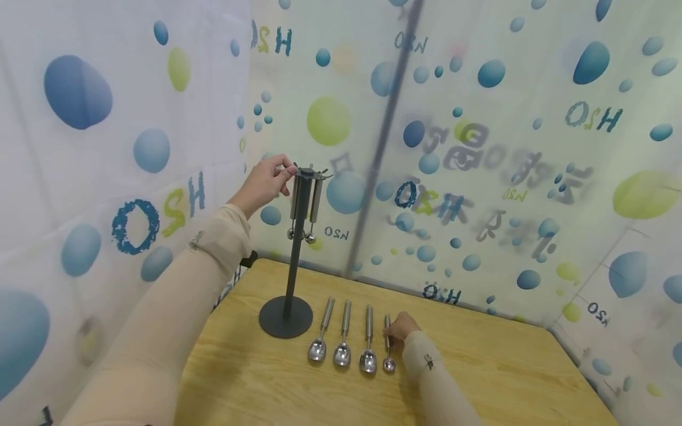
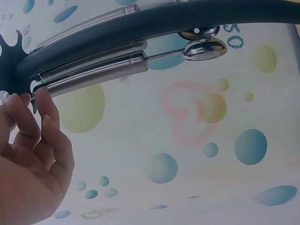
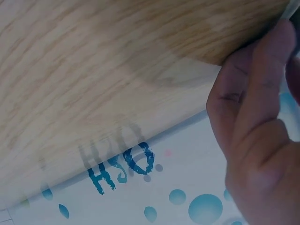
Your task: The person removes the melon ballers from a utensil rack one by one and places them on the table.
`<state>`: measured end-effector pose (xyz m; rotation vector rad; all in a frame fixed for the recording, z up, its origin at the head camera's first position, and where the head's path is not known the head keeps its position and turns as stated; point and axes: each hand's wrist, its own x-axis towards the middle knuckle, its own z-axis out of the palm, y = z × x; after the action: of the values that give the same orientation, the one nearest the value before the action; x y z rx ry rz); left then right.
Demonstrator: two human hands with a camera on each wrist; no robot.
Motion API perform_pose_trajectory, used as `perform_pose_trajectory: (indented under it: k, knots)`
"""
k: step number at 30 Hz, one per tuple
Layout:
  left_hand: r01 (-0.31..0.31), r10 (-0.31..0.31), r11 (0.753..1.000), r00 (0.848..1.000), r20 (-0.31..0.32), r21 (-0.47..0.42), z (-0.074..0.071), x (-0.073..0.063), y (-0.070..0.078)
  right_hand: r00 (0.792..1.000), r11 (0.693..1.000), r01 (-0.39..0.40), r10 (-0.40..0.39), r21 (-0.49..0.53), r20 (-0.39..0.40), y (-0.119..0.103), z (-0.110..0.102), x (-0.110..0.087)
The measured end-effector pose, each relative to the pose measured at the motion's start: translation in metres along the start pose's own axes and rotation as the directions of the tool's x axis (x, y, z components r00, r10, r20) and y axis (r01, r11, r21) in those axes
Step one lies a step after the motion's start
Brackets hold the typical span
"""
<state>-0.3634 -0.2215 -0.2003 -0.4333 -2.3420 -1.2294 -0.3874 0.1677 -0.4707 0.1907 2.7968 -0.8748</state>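
Note:
A dark grey stand (image 1: 293, 266) with a round base and a hooked top stands upright on the table. Several slim metal scoops (image 2: 103, 72) hang from its hooks, small round bowls downward. At the top, my left hand (image 1: 269, 178) pinches the handle end of one hanging scoop beside its hook; fingers partly hide the contact. My right hand (image 1: 403, 329) grips the handle of a small metal scoop (image 1: 389, 364) lying on the table, at the right end of a row. Three larger ice cream scoops (image 1: 342, 354) lie left of it, bowls toward me. In the right wrist view, only a sliver of handle shows.
The wooden table (image 1: 479, 361) has its back edge against a hanging curtain (image 1: 479, 207) printed with blue and green spots. Another curtain side (image 1: 96, 177) stands close to the left arm. The stand's base (image 1: 282, 328) sits left of the scoop row.

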Motion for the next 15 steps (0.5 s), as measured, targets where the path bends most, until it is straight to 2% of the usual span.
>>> perform_pose_trajectory:
  k: [5, 9, 12, 15]
  knots:
    - [0.006, -0.006, 1.0, 1.0, 0.009, -0.022, 0.0, 0.0, 0.001, 0.999, 0.999, 0.044, -0.044, 0.021, -0.021, -0.006, -0.011, -0.003]
    - [0.012, -0.012, 0.999, 1.0, 0.007, -0.036, 0.0, 0.0, 0.0, 0.989, 0.99, 0.137, -0.135, 0.021, -0.066, -0.02, -0.024, -0.005]
    - [0.012, -0.012, 0.999, 1.0, 0.007, -0.048, 0.0, 0.001, 0.0, 0.973, 0.978, 0.209, -0.207, 0.01, -0.098, -0.036, -0.034, -0.005]
    - [0.014, -0.014, 0.998, 1.0, 0.007, -0.058, -0.001, 0.002, -0.001, 0.962, 0.959, 0.259, -0.246, 0.116, -0.121, -0.058, -0.043, -0.007]
